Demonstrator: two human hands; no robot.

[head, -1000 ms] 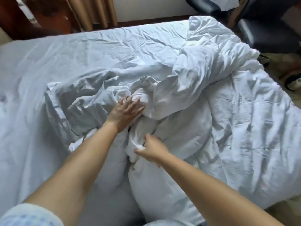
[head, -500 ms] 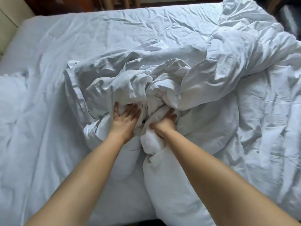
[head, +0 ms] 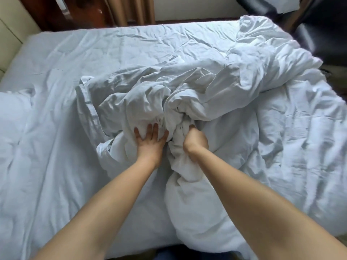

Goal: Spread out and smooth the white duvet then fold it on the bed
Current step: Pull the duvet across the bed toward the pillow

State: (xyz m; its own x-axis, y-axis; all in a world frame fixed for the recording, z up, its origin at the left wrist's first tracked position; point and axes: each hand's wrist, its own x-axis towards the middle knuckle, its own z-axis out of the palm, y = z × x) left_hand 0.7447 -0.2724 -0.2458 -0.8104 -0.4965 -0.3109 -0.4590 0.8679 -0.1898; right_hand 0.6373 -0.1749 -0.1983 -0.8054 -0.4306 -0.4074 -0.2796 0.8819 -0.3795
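Observation:
The white duvet (head: 244,94) lies crumpled in a heap over the middle and right of the bed (head: 65,76). My left hand (head: 150,141) is pushed into a bunched fold at the heap's near side, its fingertips buried in the cloth. Just to its right, my right hand (head: 196,141) grips a twisted wad of the duvet, fingers curled into the fabric. Both forearms reach in from the bottom of the view.
A white pillow (head: 13,109) lies at the bed's left edge. Dark chairs (head: 319,30) stand beyond the far right corner. Brown curtains (head: 131,10) and dark wood furniture (head: 62,12) line the far side.
My left hand drew back from the top of the heap to the near fold. My right hand moved forward and closed on the twisted wad. The bunched fabric shifted slightly.

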